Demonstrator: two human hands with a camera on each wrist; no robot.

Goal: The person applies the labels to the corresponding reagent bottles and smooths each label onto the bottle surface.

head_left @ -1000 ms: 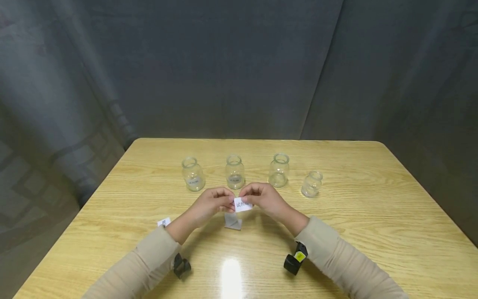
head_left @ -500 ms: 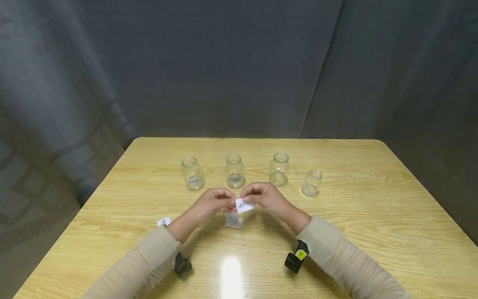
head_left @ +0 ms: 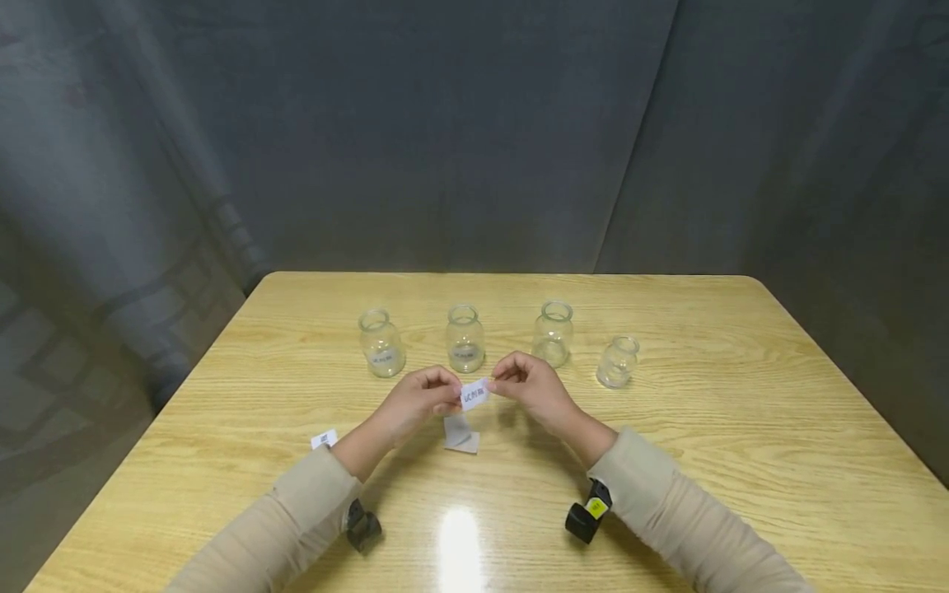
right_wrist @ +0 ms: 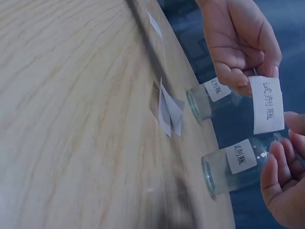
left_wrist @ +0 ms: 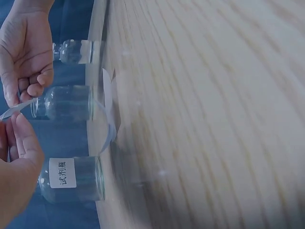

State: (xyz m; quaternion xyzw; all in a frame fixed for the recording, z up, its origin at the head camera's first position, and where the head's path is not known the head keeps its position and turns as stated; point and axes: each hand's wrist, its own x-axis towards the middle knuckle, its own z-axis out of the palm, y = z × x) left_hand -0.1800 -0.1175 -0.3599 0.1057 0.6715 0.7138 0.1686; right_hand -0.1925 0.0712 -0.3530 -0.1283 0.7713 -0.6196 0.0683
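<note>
Between both hands is a small white label (head_left: pixel 474 394) with dark handwritten characters, held above the table. My left hand (head_left: pixel 417 405) pinches its left edge with thumb and fingers. My right hand (head_left: pixel 535 390) pinches the upper right corner. In the right wrist view the label (right_wrist: pixel 267 105) faces the camera, its writing plain. Just behind the hands stand three larger glass jars: a left jar (head_left: pixel 381 344) and a middle jar (head_left: pixel 465 339), each bearing a similar label, and a right jar (head_left: pixel 553 333) on which I see no label.
A smaller glass jar (head_left: pixel 618 362) stands farther right. Folded white backing paper (head_left: pixel 460 435) lies on the wooden table (head_left: pixel 741 395) below the hands. Another white printed slip (head_left: pixel 324 439) lies by the left forearm. A dark curtain (head_left: pixel 445 140) hangs behind the table.
The label has tilted, and its full writing now shows. My right hand has shifted slightly right and up, its fingers moving from over the label to its corner. The jars stay put.
</note>
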